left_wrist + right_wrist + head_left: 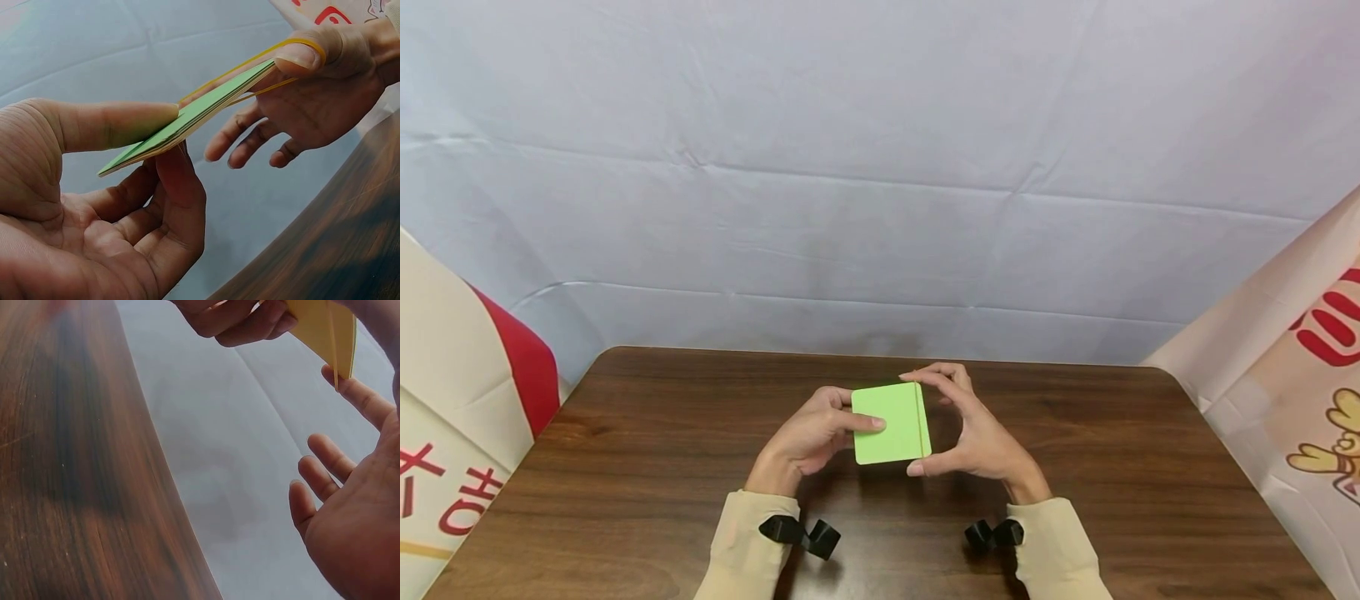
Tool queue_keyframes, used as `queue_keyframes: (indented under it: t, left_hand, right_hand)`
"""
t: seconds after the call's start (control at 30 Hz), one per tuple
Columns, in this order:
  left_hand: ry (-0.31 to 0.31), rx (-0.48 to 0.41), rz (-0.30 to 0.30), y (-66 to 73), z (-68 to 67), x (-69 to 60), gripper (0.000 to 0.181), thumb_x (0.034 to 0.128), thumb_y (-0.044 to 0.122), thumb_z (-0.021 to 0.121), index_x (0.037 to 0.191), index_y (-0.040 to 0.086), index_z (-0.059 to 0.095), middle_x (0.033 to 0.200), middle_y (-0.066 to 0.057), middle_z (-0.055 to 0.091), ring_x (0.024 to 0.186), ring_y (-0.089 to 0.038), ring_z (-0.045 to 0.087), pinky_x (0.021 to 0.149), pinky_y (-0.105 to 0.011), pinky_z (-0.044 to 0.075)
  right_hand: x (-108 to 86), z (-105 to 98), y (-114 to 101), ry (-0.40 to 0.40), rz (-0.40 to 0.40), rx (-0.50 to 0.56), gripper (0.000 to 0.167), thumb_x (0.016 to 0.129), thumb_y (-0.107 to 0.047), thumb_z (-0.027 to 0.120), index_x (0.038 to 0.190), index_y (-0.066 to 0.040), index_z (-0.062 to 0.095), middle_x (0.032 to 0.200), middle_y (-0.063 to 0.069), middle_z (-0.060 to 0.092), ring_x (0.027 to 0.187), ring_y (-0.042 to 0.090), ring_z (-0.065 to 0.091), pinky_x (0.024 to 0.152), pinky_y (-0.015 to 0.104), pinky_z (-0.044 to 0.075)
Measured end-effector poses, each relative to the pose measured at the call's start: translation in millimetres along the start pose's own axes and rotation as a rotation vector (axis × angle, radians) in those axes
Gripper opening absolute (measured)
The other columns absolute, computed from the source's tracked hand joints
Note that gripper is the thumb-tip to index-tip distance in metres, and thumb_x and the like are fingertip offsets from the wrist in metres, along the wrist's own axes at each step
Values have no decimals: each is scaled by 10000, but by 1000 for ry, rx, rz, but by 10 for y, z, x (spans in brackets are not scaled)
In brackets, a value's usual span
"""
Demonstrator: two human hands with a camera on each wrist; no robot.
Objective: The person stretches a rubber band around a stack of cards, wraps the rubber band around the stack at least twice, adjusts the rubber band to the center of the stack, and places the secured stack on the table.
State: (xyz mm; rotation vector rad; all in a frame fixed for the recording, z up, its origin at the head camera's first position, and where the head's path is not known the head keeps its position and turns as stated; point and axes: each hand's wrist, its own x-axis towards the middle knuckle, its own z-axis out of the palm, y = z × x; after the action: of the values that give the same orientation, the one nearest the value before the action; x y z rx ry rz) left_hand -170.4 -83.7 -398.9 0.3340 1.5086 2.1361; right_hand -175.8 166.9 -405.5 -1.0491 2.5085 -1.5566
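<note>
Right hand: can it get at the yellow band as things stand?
Looks like yes: the right hand has its thumb through the yellow band, nothing visibly blocking it. The left hand grips the green stack near the opposite edge, apparently out of the way.

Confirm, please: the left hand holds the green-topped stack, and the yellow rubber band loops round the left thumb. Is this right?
Not quite: the yellow rubber band loops round the thumb of the right hand, as the left wrist view shows. The left hand does hold the green-topped stack.
</note>
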Motion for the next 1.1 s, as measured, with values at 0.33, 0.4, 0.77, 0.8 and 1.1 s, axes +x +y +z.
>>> queue_keyframes:
  t: [0.33,0.4,0.77,0.8,1.1]
  left_hand:
    - [-32,-3,7,-1,2,-5,140,848,-49,696,943,47,731,881,-44,734,777,-155,717,736,-331,586]
    - [-41,-3,9,-6,0,-4,147,846,-59,693,943,46,728,874,-44,740,780,-154,720,740,-331,587]
    - [1,25,41,-13,12,-3,139,839,-87,701,966,-32,705,849,-74,742,773,-151,722,723,-311,588]
    - [19,27,48,-10,13,-3,139,844,-89,697,979,-53,698,849,-75,739,772,-151,721,718,-307,589]
    - [230,-42,83,15,11,14,228,875,-105,664,1099,-146,641,861,-61,728,793,-147,711,731,-301,590]
  right_hand:
    - [10,21,-52,-26,-4,28,948,630,-267,985,1450,-280,509,1424,11,348,1321,229,299,950,530,347]
    - [10,26,-63,-32,-5,37,947,625,-271,985,1445,-276,512,1424,11,349,1322,229,301,950,535,346]
    - [-15,32,-27,-66,-26,51,948,629,-239,976,1451,-219,503,1439,56,334,1336,254,317,980,492,371]
    - [-22,27,-24,-71,-21,53,946,633,-233,973,1453,-220,501,1441,55,331,1342,251,314,988,479,374]
    - [-46,-55,5,-161,-36,39,831,682,-237,953,1413,-208,558,1380,52,407,1313,258,337,1005,436,380]
